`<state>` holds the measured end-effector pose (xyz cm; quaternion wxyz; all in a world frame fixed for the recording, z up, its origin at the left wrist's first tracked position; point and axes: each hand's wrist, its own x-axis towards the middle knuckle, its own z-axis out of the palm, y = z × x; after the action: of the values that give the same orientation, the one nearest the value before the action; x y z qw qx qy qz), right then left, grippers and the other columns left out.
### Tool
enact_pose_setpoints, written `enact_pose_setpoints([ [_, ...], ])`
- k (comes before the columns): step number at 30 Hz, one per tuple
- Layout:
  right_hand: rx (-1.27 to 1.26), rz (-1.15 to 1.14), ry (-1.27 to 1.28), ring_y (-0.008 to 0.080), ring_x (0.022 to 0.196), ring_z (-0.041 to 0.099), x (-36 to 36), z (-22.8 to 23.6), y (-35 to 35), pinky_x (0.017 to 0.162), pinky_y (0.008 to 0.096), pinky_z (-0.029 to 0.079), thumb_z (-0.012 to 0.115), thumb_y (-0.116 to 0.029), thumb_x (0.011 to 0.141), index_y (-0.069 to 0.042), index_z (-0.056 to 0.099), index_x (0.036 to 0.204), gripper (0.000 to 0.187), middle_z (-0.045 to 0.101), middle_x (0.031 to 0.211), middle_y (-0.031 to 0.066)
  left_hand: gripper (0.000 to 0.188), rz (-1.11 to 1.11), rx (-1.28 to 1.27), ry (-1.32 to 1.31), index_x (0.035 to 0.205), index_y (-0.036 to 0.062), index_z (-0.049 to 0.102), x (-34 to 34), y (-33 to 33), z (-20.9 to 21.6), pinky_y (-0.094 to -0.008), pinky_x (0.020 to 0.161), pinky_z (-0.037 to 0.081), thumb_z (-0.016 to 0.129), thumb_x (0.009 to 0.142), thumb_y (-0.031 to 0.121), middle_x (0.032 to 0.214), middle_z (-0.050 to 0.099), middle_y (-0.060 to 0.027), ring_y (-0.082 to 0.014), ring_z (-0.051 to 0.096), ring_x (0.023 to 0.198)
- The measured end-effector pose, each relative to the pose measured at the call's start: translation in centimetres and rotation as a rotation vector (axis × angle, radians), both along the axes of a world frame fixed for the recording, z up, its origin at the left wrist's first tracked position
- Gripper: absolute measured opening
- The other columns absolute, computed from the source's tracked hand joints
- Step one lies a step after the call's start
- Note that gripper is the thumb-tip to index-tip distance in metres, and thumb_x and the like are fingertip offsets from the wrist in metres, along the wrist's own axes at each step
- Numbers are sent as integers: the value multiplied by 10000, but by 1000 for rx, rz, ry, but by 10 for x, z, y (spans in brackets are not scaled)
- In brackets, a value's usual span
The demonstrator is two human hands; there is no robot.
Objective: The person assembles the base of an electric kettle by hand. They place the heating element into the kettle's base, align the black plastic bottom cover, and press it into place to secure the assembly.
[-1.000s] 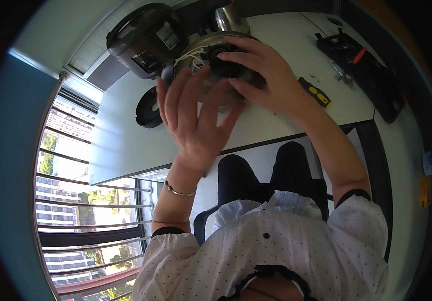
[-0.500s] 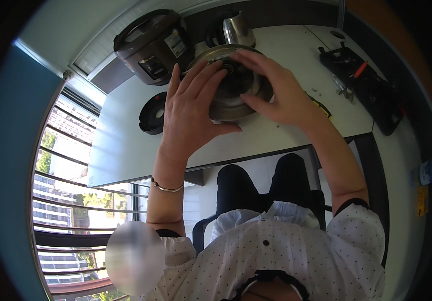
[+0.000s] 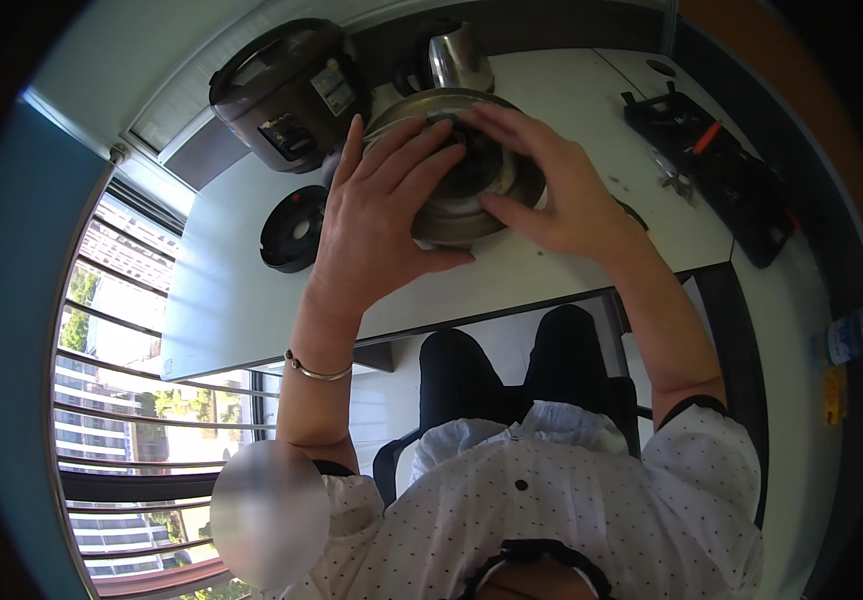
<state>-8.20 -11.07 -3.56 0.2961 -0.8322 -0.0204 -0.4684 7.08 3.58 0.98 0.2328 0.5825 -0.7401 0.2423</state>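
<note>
On the white table lies a round metal vessel [image 3: 443, 228] with a dark round part [image 3: 478, 168] in its middle. My left hand [image 3: 376, 215] lies over its left side, fingers stretched and fingertips on the dark part, thumb held away toward the near edge. From the right, my right hand [image 3: 569, 205] arches over the vessel, fingers on the far side of the dark part and thumb on the near side. Both hands hide much of the vessel, so its exact kind cannot be told. A shallow black round piece [image 3: 276, 240] with a pale centre lies left of my left hand.
A brown rice cooker [image 3: 286, 105] stands at the back left, beside a metal kettle [image 3: 459, 60]. At the right lies an open black tool case [image 3: 741, 195] with a red-handled tool [image 3: 707, 137]. A clear bottle [image 3: 847, 340] is farther right. Slatted windows line the left.
The whole view has shifted slightly, with the table things now a little farther left. My fingers have moved only slightly on the dark part; both hands stay at the vessel.
</note>
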Motion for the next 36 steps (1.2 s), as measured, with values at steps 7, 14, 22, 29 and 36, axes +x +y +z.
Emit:
enact_pose_setpoints([
  [7,37,72,0,274,1217,552,-12,0,-8,1000,351,453,717,-61,767,-17,434,1362,661,585,1280,167,808,-42,32,26,1197,121,619,-13,-1,-1,-544,1129,254,875,442,247,1311,583,-36,-273,508,1246],
  [14,197,-104,-188,185,1085,602,-23,1,-8,944,296,454,682,-36,814,-55,616,1206,398,646,1175,81,820,0,8,6,1189,127,621,-10,-3,-1,-541,1130,250,876,418,241,1304,588,-28,-273,518,1228],
  [22,84,-428,358,165,698,642,-73,-23,-4,630,295,496,674,-95,802,-81,741,880,103,690,815,34,809,-2,-58,-29,1198,180,619,-4,-7,-9,-515,1155,236,875,436,272,1276,599,7,-232,527,1202],
  [29,-100,-355,586,272,822,617,-55,-72,-1,718,369,501,654,-117,772,-75,717,816,88,642,844,66,804,-11,-74,-16,1195,188,620,-3,-8,-10,-506,1152,253,864,433,262,1272,600,15,-225,524,1203],
  [36,-142,-356,623,279,847,608,-42,-82,-4,733,385,502,642,-113,781,-69,705,818,85,629,846,77,809,-31,-76,0,1200,138,625,2,-3,-11,-537,1139,243,865,446,307,1289,599,-19,-267,515,1233],
])
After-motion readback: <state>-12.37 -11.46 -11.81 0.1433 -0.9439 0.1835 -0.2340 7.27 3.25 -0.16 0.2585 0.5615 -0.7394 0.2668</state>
